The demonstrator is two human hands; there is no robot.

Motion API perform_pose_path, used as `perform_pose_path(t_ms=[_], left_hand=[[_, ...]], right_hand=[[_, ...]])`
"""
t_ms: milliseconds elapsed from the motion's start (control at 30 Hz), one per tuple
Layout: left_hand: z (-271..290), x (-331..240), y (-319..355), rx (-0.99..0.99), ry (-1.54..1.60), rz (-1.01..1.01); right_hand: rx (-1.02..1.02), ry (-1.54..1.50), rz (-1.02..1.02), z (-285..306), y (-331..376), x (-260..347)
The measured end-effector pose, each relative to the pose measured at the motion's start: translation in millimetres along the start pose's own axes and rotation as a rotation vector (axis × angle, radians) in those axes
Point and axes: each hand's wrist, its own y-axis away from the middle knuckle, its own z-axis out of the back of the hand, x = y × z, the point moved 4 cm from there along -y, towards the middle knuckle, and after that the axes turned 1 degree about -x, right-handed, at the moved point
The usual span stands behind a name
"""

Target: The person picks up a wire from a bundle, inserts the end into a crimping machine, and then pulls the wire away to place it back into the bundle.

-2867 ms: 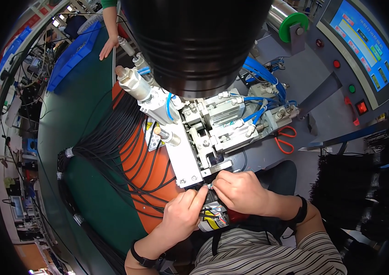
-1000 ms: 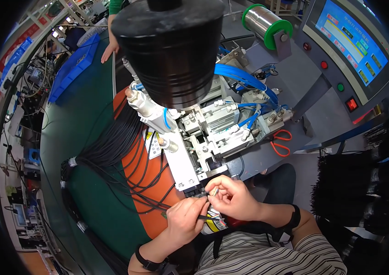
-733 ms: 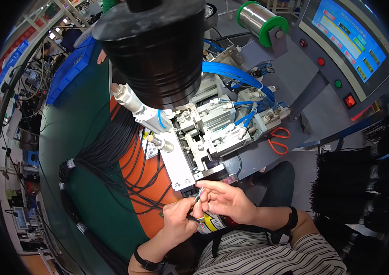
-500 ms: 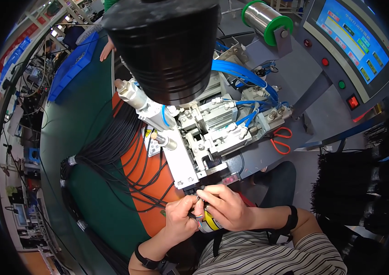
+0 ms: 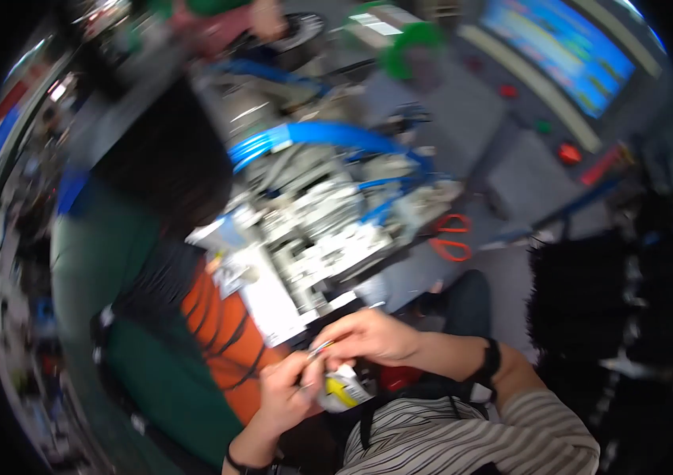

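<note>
Both my hands are close together in front of the machine's near end, fingertips pinched. My left hand [image 5: 285, 392] is closed on a thin black cable. Its stripped end shows as fine light and yellowish wires [image 5: 321, 348] between the fingertips, smeared by motion. My right hand [image 5: 372, 338] pinches at the same wires from the right. Just below the fingers, against my body, is a white and yellow cylindrical thing [image 5: 343, 391]. More black cables [image 5: 166, 277] lie to the left, across an orange mat [image 5: 221, 324].
Ahead stands a metal machine [image 5: 312, 229] with blue tubes [image 5: 328, 134]; a dark hood [image 5: 166, 150] overhangs its left. Red-handled scissors [image 5: 452, 237] lie at its right, below a screen [image 5: 562, 51]. Black bundles [image 5: 578, 309] hang at right. Another person's hand [image 5: 269, 20] shows at the top.
The whole view has swung and blurred, with the hood now farther left. My hands stay together; the right fingertips have come down across the wires at the left fingertips.
</note>
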Motion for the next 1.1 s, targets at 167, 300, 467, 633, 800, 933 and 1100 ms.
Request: perform_pose_path(t_ms=[167,300,467,633,800,933,1100], left_hand=[[23.1,17.6,33.2,-0.019,-0.071,0.160],[26.9,60.3,30.3,0.168,0.016,0.190],[24.3,59.7,17.2,0.121,0.198,0.216],[25.9,22.3,12.3,0.125,-0.024,0.218],[19.1,27.5,14.2,0.155,0.271,0.384],[-0.4,17.6,-5.1,0.315,0.399,0.225],[12.1,9.4,8.2,0.248,0.303,0.239]], right_hand=[[0.065,0.279,0.197,-19.0,-30.4,-13.3],[0.114,0.456,0.418,-13.6,-26.9,-3.8],[0.091,0.418,0.441,-9.1,-23.6,4.6],[0.119,0.474,0.423,-9.4,-25.6,5.3],[0.176,0.504,0.333,-20.9,-23.9,12.6],[0.001,0.495,0.221,-3.0,1.1,23.4],[0.065,0.627,0.191,-12.8,-8.6,18.8]])
